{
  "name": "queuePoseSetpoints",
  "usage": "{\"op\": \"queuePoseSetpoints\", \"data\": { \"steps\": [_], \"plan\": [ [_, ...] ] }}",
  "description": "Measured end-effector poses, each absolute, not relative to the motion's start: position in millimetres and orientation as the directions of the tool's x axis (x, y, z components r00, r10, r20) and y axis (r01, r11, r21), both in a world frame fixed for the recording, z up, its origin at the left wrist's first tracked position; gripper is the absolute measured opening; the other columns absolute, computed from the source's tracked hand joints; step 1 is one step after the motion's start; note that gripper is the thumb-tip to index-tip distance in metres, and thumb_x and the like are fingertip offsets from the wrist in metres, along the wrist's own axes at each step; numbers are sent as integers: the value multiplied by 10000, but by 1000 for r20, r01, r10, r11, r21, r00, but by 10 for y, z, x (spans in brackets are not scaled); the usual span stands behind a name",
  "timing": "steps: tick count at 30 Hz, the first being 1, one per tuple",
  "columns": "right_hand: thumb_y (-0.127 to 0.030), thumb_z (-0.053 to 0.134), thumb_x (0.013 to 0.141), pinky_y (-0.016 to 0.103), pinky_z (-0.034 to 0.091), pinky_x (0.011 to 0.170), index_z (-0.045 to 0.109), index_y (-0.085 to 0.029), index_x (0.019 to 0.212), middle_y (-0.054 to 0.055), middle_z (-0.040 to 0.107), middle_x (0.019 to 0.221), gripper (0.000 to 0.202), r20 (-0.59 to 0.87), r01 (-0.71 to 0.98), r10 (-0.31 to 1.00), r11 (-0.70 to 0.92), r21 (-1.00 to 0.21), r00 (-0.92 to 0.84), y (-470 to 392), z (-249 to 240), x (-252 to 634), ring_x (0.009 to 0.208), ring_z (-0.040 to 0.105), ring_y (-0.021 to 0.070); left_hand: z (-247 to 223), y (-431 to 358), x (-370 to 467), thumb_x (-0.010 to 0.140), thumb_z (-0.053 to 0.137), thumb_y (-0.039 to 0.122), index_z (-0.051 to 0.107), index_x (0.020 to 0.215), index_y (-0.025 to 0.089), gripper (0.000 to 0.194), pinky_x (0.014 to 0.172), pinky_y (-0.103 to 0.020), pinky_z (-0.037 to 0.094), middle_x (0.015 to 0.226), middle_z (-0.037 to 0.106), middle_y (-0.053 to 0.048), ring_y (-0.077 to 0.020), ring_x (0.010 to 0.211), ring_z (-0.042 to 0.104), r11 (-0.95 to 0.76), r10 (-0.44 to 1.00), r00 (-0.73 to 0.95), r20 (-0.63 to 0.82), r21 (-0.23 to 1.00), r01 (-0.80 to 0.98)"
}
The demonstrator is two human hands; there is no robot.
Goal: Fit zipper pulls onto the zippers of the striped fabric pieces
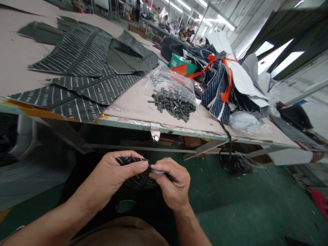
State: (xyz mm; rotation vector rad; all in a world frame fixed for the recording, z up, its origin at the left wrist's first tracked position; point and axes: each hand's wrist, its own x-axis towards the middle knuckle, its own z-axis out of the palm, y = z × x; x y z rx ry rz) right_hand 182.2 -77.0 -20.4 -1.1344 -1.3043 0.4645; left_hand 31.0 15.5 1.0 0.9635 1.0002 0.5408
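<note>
Over my lap, both hands grip a black fabric panel [139, 180] printed with white stripes and lettering. My left hand [118, 171] pinches its upper edge, thumb on top. Close beside it, my right hand [174, 179] has its fingers closed on the panel's edge, where a pale underside shows. The fingertips nearly meet and hide whatever lies between them. Similar striped panels [77, 51], with a dark band across them, lie stacked on the table at left. Small dark oblong pieces [174, 106] are heaped near the table's front edge, beside a clear plastic bag [171, 80].
The pale tabletop [128, 102] has a metal bracket [155, 132] on its front edge. To the right stand a green container [183, 64], orange strips [228, 82], navy striped fabric [216, 92] and another plastic bag [246, 121]. People are at work in the background.
</note>
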Motion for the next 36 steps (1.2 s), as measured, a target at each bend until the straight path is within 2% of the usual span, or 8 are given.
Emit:
{"op": "queuePoseSetpoints", "data": {
  "steps": [3, 6, 12, 18, 23, 25, 28, 36],
  "plan": [
    [-45, 662, 891, 305, 553, 658, 796, -200, 1022, 72, 752, 827, 243, 651, 472, 741, 520, -712, 166, -817, -150, 1847, 721, 677, 180, -21, 167, 351, 510, 958, 387, 765, 656, 173, 323, 524, -201, 495, 587, 713, 6, -134, 543, 615, 610, 716, 461, -524, 791, -49],
    [-28, 689, 874, 269, 550, 676, 795, -209, 1008, 50, 759, 835, 249, 629, 501, 725, 449, -740, 281, -812, -132, 1847, 734, 681, 159, -58, 143, 345, 541, 973, 379, 800, 767, 203, 335, 603, -202, 533, 693, 765, 3, -137, 624, 650, 559, 736, 502, -455, 826, -72],
    [-115, 864, 763, 239, 547, 687, 816, -251, 930, 6, 760, 856, 220, 332, 179, 867, 284, -942, 371, -726, -190, 1918, 751, 694, 147, -64, 85, 347, 672, 918, 419, 812, 744, 196, 257, 571, -235, 547, 639, 757, -9, -154, 576, 642, 493, 732, 556, -393, 870, -35],
    [-224, 798, 872, 370, 543, 849, 826, -235, 942, 74, 796, 912, 76, 443, 92, 870, 433, -897, 216, -744, -234, 1937, 880, 715, 226, 5, 145, 380, 489, 1006, 437, 788, 629, 156, 382, 533, -171, 526, 596, 741, -8, -113, 536, 628, 687, 659, 533, -530, 712, -142],
    [-265, 827, 836, 324, 542, 754, 800, -216, 838, 30, 783, 798, 56, 40, -373, 952, 158, -914, 304, -674, -218, 1834, 747, 699, 193, 78, 166, 437, 559, 980, 434, 766, 619, 139, 369, 573, -196, 566, 612, 745, -26, -133, 556, 659, 696, 653, 560, -509, 696, -178],
    [-327, 814, 822, 296, 507, 656, 757, -184, 688, 19, 716, 643, 204, -73, -490, 945, 98, -866, 318, -610, -185, 1816, 615, 631, 165, 107, 174, 468, 575, 970, 429, 749, 597, 141, 364, 577, -201, 569, 593, 731, -19, -135, 553, 659, 685, 667, 559, -492, 701, -201],
    [-365, 770, 795, 283, 423, 551, 647, -182, 508, -3, 579, 471, 362, -158, -545, 922, 65, -836, 353, -519, -116, 1826, 476, 506, 131, 138, 203, 509, 537, 981, 402, 724, 559, 148, 362, 548, -198, 555, 570, 713, -7, -134, 530, 646, 651, 718, 499, -485, 721, -237],
    [-320, 688, 692, 304, 423, 581, 589, -203, 458, -7, 527, 400, 279, -250, -547, 911, -33, -837, 328, -376, -87, 1865, 440, 481, 140, 175, 311, 567, 610, 909, 286, 718, 489, 170, 254, 511, -148, 516, 495, 669, 27, -88, 480, 586, 582, 722, 596, -350, 773, -251]
  ]
}}
